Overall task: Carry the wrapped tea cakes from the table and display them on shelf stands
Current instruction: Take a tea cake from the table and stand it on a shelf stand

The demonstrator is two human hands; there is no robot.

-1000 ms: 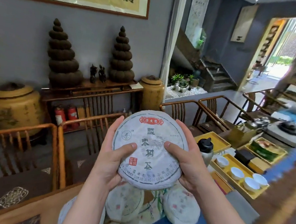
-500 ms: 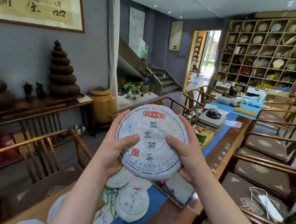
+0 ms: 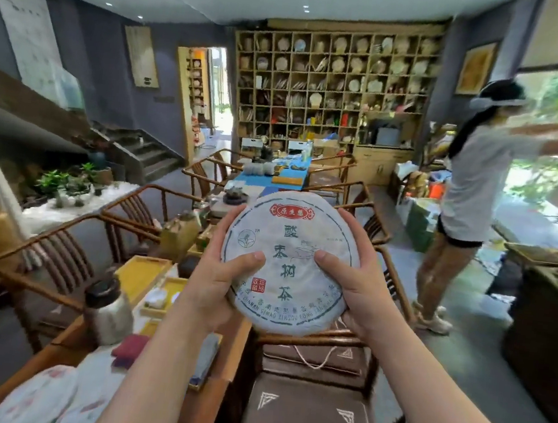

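I hold a round tea cake [image 3: 293, 244] wrapped in white paper with green and red print up in front of me, face toward the camera. My left hand [image 3: 218, 284] grips its left edge, thumb on the front. My right hand [image 3: 348, 287] grips the right edge the same way. More wrapped tea cakes [image 3: 41, 396] lie blurred on the long wooden table [image 3: 221, 384] at the lower left. A tall wall shelf [image 3: 332, 82] of square cubbies with displayed cakes stands at the far end of the room.
Wooden armchairs [image 3: 312, 370] line both sides of the table, one directly below my hands. A steel flask [image 3: 108, 310] and yellow trays [image 3: 141, 276] stand on the table. A person [image 3: 461, 196] stands in the aisle at right. Stairs [image 3: 146, 152] rise at left.
My view has swung right, from the left wall toward the far shelf wall. The tea cake stays held in both hands. The person at right has come into view.
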